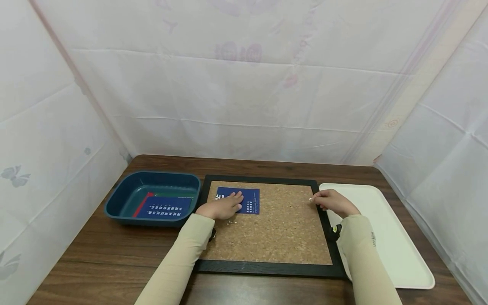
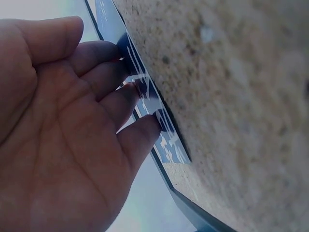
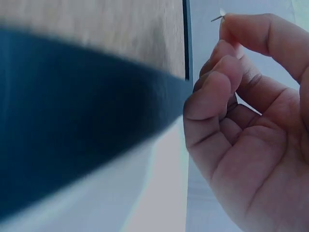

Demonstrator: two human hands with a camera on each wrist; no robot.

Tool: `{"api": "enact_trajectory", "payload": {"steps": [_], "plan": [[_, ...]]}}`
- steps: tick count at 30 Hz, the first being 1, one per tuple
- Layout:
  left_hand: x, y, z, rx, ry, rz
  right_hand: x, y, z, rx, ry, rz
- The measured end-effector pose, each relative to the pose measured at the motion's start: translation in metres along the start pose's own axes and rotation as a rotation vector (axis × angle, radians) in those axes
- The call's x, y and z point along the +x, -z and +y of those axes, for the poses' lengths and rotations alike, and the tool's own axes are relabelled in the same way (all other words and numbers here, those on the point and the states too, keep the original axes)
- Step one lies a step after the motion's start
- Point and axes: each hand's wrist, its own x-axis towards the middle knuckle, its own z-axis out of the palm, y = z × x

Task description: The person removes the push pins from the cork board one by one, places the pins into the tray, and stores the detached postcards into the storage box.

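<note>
A blue card with white print (image 1: 251, 201) lies on the upper left of a cork board (image 1: 282, 237). My left hand (image 1: 225, 206) rests on the card, and in the left wrist view its fingertips (image 2: 128, 94) touch the card's surface. Over the board's right edge, my right hand (image 1: 333, 202) pinches a small pushpin (image 3: 219, 17) between thumb and index finger. The pin's short metal point sticks out to the left in the right wrist view. Part of the card's print is hidden under the left hand.
A blue-green bin (image 1: 152, 220) stands left of the board with another blue card (image 1: 164, 207) and a red-edged piece inside. Right of the board lies a white tray (image 1: 392, 241), partly under the right forearm. Small whitish bits (image 1: 231, 222) lie on the cork below the left hand.
</note>
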Motion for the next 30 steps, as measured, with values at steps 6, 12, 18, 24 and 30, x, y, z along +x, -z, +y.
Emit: {"api": "enact_trajectory", "payload": {"steps": [6, 12, 18, 24, 30], "plan": [[-0.001, 0.001, -0.001, -0.002, -0.006, -0.006, -0.005, 0.009, 0.009, -0.015, -0.025, 0.021], [-0.001, 0.002, 0.001, 0.0, -0.002, -0.012, -0.012, 0.017, 0.015, -0.04, -0.044, 0.031], [-0.001, 0.002, 0.0, 0.001, -0.007, -0.01, -0.018, 0.024, 0.02, -0.056, -0.089, 0.036], [-0.001, 0.002, 0.0, -0.007, -0.012, -0.006, -0.022, 0.031, 0.027, -0.089, -0.122, 0.053], [-0.001, 0.002, 0.0, -0.01, -0.014, -0.007, -0.025, 0.037, 0.037, -0.081, -0.14, 0.06]]}}
